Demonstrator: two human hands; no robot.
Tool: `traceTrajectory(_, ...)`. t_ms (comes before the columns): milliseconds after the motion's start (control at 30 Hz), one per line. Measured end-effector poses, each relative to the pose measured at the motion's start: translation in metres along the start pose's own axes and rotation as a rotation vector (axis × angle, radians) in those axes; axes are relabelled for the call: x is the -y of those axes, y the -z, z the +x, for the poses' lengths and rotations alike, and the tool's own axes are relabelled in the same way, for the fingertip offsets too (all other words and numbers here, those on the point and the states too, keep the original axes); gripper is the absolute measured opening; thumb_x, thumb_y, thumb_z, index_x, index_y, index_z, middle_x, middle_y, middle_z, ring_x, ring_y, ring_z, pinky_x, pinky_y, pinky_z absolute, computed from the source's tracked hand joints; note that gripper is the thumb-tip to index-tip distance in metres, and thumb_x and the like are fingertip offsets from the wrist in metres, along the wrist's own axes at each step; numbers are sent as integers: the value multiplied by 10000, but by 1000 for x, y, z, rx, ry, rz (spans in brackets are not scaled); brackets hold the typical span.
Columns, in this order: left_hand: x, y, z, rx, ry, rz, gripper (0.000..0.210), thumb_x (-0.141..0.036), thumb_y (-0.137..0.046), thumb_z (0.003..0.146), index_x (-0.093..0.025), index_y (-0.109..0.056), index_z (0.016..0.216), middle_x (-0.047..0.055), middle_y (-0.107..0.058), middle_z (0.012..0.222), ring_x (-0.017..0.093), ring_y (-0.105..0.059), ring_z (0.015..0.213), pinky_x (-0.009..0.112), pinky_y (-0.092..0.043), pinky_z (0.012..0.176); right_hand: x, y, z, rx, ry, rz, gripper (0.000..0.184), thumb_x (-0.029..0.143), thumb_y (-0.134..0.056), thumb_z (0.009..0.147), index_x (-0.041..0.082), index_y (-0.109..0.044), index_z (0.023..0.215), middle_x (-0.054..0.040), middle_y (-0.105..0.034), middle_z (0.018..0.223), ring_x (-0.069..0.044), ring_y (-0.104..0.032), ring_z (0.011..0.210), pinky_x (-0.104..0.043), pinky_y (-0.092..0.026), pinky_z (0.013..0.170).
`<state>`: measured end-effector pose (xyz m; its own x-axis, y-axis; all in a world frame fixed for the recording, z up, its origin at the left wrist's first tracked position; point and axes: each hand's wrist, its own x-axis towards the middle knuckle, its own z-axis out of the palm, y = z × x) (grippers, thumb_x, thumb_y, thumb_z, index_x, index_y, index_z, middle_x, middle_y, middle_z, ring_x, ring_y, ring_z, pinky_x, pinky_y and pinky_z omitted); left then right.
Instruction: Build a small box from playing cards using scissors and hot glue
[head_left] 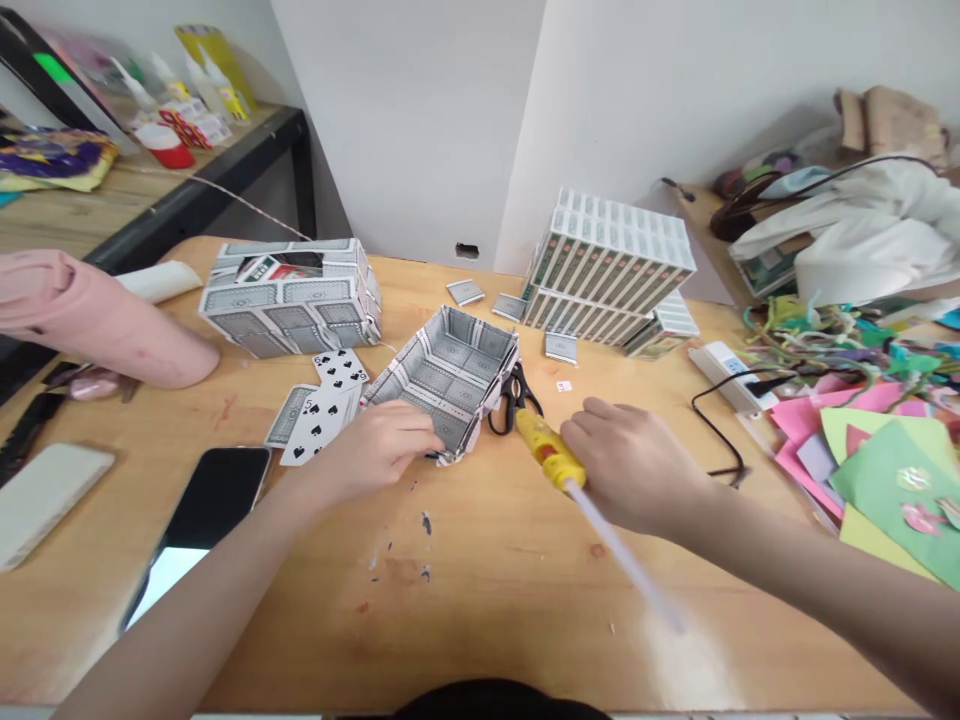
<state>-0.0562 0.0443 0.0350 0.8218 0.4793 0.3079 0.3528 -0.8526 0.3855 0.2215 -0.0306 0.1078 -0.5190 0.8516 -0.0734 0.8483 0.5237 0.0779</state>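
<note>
My right hand (pixel 634 458) is wrapped round a yellow hot glue gun (pixel 547 448), and a long clear glue stick (pixel 626 555) juts from its back end. An open box made of playing cards (pixel 442 370) lies tilted in front of me. My left hand (pixel 382 445) is at the box's near left edge, fingers curled and pressed together; what they grip, if anything, is hidden. Black-handled scissors (pixel 516 400) lie between the box and the glue gun, partly under the box. Loose playing cards (pixel 319 425) lie left of my left hand.
A larger card-covered box (pixel 292 305) stands at the back left. Stacked card packs (pixel 607 270) stand at the back right. A phone (pixel 214 500) and pink roll (pixel 112 315) lie left; a power strip (pixel 731 372) with a black cable and coloured paper (pixel 885 470) lie right.
</note>
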Motion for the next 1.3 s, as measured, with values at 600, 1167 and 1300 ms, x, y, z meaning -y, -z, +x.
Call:
traceTrajectory(600,-58,-39,33,-223,376,500,264,-172,-514,887,-190,-490,625,30,-567,602,187,-552,594,333,-424,604,24,-40,-53,-321,-802,1066,377,533,-551,830,201,-614,662,-24,-571,600,-152,-527,534,-281,-397,476)
traceTrajectory(1167,-38,-27,10,-111,158,556,283,-134,-431,920,-171,-520,654,38,-530,630,191,-510,642,350,-455,708,17,-37,8,-71,-589,1274,367,492,-549,835,180,-637,662,-33,-672,696,-164,-604,679,-267,-452,612)
traceTrajectory(1300,-33,-28,9,-138,124,518,264,-139,-456,915,-153,-535,664,40,-544,635,185,-526,649,349,-470,737,19,-33,19,-67,-513,1276,336,464,-537,849,184,-626,687,-25,-672,700,-151,-591,667,-257,-438,594)
